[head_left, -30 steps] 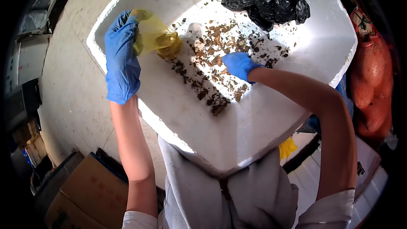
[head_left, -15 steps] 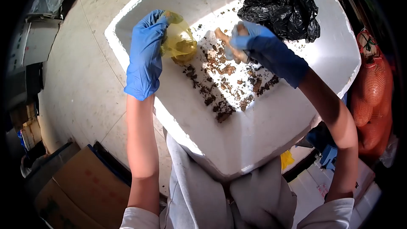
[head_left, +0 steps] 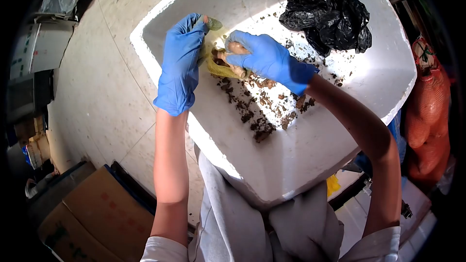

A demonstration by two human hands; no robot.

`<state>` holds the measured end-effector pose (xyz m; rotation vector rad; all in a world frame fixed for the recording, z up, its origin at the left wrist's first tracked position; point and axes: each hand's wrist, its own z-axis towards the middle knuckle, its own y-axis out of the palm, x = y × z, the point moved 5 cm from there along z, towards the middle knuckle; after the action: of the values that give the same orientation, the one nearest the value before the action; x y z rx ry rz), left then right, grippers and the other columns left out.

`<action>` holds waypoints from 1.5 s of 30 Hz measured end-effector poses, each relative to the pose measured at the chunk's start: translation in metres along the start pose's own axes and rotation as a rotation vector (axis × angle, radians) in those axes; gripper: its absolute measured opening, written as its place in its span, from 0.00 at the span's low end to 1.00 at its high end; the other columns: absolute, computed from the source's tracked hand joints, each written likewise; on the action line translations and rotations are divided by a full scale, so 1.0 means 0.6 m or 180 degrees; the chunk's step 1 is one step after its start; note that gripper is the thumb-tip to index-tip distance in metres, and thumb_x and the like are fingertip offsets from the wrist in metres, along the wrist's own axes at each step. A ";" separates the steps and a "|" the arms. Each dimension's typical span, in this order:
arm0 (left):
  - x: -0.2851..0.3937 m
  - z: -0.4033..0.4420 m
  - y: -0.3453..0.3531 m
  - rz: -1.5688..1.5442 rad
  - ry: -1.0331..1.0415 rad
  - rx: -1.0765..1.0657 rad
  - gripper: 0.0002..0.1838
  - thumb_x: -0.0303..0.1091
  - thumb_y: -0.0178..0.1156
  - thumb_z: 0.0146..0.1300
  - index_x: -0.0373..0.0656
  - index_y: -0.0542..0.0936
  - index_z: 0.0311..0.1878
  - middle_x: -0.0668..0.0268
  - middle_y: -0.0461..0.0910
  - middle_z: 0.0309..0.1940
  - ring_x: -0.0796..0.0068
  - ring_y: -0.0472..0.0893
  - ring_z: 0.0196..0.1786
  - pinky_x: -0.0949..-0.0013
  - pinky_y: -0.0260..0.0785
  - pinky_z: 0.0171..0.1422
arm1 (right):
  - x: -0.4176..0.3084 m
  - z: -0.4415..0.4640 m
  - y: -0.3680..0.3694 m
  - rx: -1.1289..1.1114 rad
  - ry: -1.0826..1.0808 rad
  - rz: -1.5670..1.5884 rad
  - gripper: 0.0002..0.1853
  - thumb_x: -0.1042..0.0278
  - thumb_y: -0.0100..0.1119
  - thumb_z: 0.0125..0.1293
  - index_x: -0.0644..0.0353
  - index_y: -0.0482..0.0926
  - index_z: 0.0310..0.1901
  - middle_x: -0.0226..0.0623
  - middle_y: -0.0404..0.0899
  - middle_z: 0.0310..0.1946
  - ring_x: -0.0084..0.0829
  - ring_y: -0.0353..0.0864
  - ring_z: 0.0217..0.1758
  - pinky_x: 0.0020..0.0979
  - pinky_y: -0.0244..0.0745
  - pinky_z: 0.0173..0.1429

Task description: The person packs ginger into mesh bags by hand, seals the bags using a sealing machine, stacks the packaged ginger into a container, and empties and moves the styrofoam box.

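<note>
My left hand (head_left: 180,65), in a blue glove, grips the top of a small yellow mesh bag (head_left: 221,70). The bag's mouth is spread toward the right. At that mouth is my right hand (head_left: 272,59), also gloved in blue, with its fingers closed round tan, knobby pieces of ginger root (head_left: 238,48). Part of the ginger lies against the netting; how much is inside the bag is hidden by my fingers. Both hands are over a large white foam box (head_left: 262,174) whose floor carries brown crumbs and small root bits (head_left: 264,102).
A crumpled black plastic bag (head_left: 325,14) lies at the box's far right. Outside the box, orange mesh sacks (head_left: 427,111) stand on the right. Flattened cardboard (head_left: 99,208) is at lower left, beside the pale tiled floor (head_left: 97,111). Something yellow (head_left: 333,184) shows below the box.
My right hand has moved left with the ginger, from over the middle of the box to the mesh bag's mouth. My left hand still holds the bag. The whole view has shifted slightly.
</note>
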<state>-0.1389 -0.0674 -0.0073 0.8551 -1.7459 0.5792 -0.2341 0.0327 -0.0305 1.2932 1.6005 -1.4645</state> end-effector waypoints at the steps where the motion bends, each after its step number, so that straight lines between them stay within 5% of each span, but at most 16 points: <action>1: 0.002 -0.001 0.001 0.0209 0.0038 -0.0021 0.08 0.40 0.56 0.58 0.46 0.75 0.29 0.82 0.53 0.11 0.90 0.49 0.13 0.80 0.39 0.17 | -0.006 0.000 -0.005 0.0062 -0.0265 -0.0149 0.12 0.63 0.53 0.58 0.63 0.69 0.38 0.40 0.75 0.25 0.30 0.75 0.26 0.26 0.70 0.33; 5: -0.001 -0.003 0.008 0.0212 -0.0090 -0.0112 0.09 0.40 0.57 0.57 0.46 0.75 0.29 0.82 0.53 0.11 0.90 0.49 0.13 0.80 0.38 0.17 | -0.029 0.011 -0.011 -0.0213 -0.0608 -0.0263 0.17 0.55 0.56 0.54 0.61 0.73 0.36 0.41 0.76 0.27 0.34 0.76 0.28 0.28 0.70 0.35; 7: -0.002 -0.003 0.011 0.0311 -0.0051 -0.0307 0.09 0.41 0.57 0.57 0.46 0.76 0.30 0.82 0.54 0.11 0.90 0.49 0.13 0.79 0.38 0.17 | -0.032 0.018 -0.006 -0.0461 -0.0431 -0.1383 0.19 0.53 0.56 0.53 0.60 0.74 0.39 0.40 0.76 0.28 0.32 0.77 0.30 0.30 0.71 0.37; 12: 0.001 -0.004 0.009 0.0165 -0.0089 -0.0192 0.07 0.36 0.56 0.57 0.42 0.77 0.31 0.80 0.59 0.13 0.91 0.52 0.14 0.81 0.41 0.17 | -0.033 0.016 -0.031 -0.0672 0.0163 -0.0773 0.24 0.47 0.50 0.58 0.60 0.71 0.47 0.45 0.77 0.33 0.35 0.76 0.35 0.31 0.69 0.41; 15: 0.001 -0.005 0.007 0.0060 -0.0127 -0.0155 0.07 0.31 0.54 0.58 0.39 0.78 0.31 0.79 0.64 0.15 0.92 0.56 0.15 0.83 0.45 0.18 | -0.048 -0.002 -0.049 -0.0146 -0.0202 -0.0749 0.24 0.45 0.48 0.59 0.60 0.72 0.44 0.45 0.77 0.33 0.36 0.76 0.35 0.33 0.69 0.42; 19: 0.004 -0.005 -0.005 -0.0006 -0.0138 0.0002 0.07 0.32 0.55 0.57 0.39 0.78 0.31 0.79 0.64 0.15 0.92 0.56 0.16 0.83 0.45 0.18 | -0.051 -0.017 -0.066 -0.0294 -0.0808 -0.1008 0.18 0.56 0.58 0.54 0.59 0.73 0.42 0.42 0.76 0.34 0.34 0.76 0.37 0.31 0.69 0.43; 20: 0.008 0.002 -0.007 0.0141 0.0440 0.0124 0.08 0.38 0.54 0.59 0.43 0.76 0.32 0.81 0.53 0.10 0.90 0.49 0.12 0.79 0.37 0.17 | -0.048 -0.020 -0.073 -0.0039 -0.0808 -0.0891 0.15 0.62 0.61 0.51 0.60 0.75 0.39 0.40 0.76 0.33 0.31 0.76 0.38 0.30 0.69 0.44; 25: 0.020 -0.005 -0.006 -0.0002 0.0373 0.0358 0.08 0.36 0.53 0.59 0.42 0.77 0.32 0.80 0.57 0.12 0.90 0.52 0.14 0.81 0.40 0.17 | -0.080 -0.019 -0.072 0.0491 -0.1410 -0.1392 0.08 0.68 0.57 0.54 0.61 0.77 0.35 0.38 0.76 0.29 0.29 0.76 0.32 0.26 0.71 0.39; 27: 0.040 -0.011 -0.018 -0.0055 0.1154 0.0686 0.08 0.34 0.53 0.60 0.40 0.76 0.30 0.80 0.60 0.14 0.92 0.53 0.16 0.82 0.42 0.18 | -0.107 -0.010 -0.104 0.0837 -0.1996 -0.1311 0.08 0.68 0.56 0.55 0.61 0.77 0.35 0.37 0.76 0.28 0.29 0.76 0.30 0.25 0.72 0.37; 31: 0.054 -0.013 -0.011 0.0008 0.1615 0.0922 0.07 0.33 0.52 0.60 0.42 0.77 0.33 0.80 0.60 0.12 0.92 0.53 0.14 0.83 0.41 0.17 | -0.121 -0.014 -0.114 0.1072 -0.2543 -0.1610 0.09 0.68 0.57 0.55 0.63 0.76 0.36 0.36 0.76 0.29 0.29 0.77 0.31 0.25 0.72 0.37; 32: 0.052 -0.018 -0.006 -0.0223 0.1374 0.0701 0.06 0.33 0.53 0.60 0.42 0.77 0.32 0.80 0.60 0.12 0.92 0.54 0.14 0.83 0.41 0.17 | -0.117 -0.011 -0.119 0.0948 -0.1958 -0.1531 0.09 0.69 0.56 0.55 0.62 0.76 0.36 0.36 0.76 0.30 0.29 0.76 0.31 0.25 0.71 0.37; 37: 0.044 -0.015 0.002 -0.0170 0.1059 0.0634 0.08 0.34 0.55 0.59 0.40 0.78 0.33 0.80 0.55 0.12 0.91 0.52 0.14 0.81 0.40 0.18 | -0.067 -0.025 -0.097 0.0798 -0.1892 -0.1447 0.10 0.65 0.55 0.57 0.61 0.76 0.37 0.35 0.75 0.30 0.26 0.75 0.34 0.24 0.70 0.39; 39: 0.047 -0.020 0.006 -0.0053 0.1016 0.0422 0.10 0.36 0.55 0.59 0.38 0.79 0.34 0.80 0.53 0.12 0.91 0.51 0.14 0.81 0.39 0.18 | -0.033 -0.043 -0.123 0.1687 -0.1781 -0.0334 0.10 0.65 0.57 0.53 0.63 0.76 0.32 0.38 0.75 0.27 0.33 0.76 0.32 0.29 0.70 0.39; 41: 0.039 -0.015 -0.003 -0.0113 0.0874 0.0515 0.07 0.35 0.55 0.59 0.42 0.77 0.29 0.81 0.54 0.11 0.92 0.50 0.13 0.82 0.39 0.17 | 0.006 -0.067 -0.131 0.1528 -0.1012 -0.0027 0.11 0.64 0.56 0.55 0.64 0.76 0.29 0.39 0.75 0.27 0.30 0.76 0.33 0.29 0.70 0.39; 43: 0.036 -0.017 -0.003 -0.0042 0.0872 0.0462 0.08 0.35 0.54 0.59 0.41 0.77 0.31 0.81 0.54 0.11 0.91 0.50 0.13 0.82 0.39 0.17 | 0.110 -0.085 -0.113 0.0838 0.0667 0.0327 0.06 0.70 0.54 0.54 0.62 0.76 0.31 0.36 0.74 0.27 0.29 0.74 0.31 0.26 0.71 0.36; 45: 0.038 -0.018 -0.001 0.0082 0.0921 0.0376 0.10 0.35 0.52 0.60 0.38 0.78 0.33 0.80 0.54 0.11 0.90 0.50 0.14 0.81 0.39 0.18 | 0.204 -0.109 -0.056 -0.0534 -0.1417 -0.2509 0.05 0.71 0.56 0.48 0.62 0.74 0.26 0.38 0.72 0.25 0.32 0.73 0.30 0.28 0.71 0.34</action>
<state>-0.1360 -0.0659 0.0179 0.7878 -1.4727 0.7891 -0.2953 0.1297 -0.1152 0.1766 1.9424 -1.8324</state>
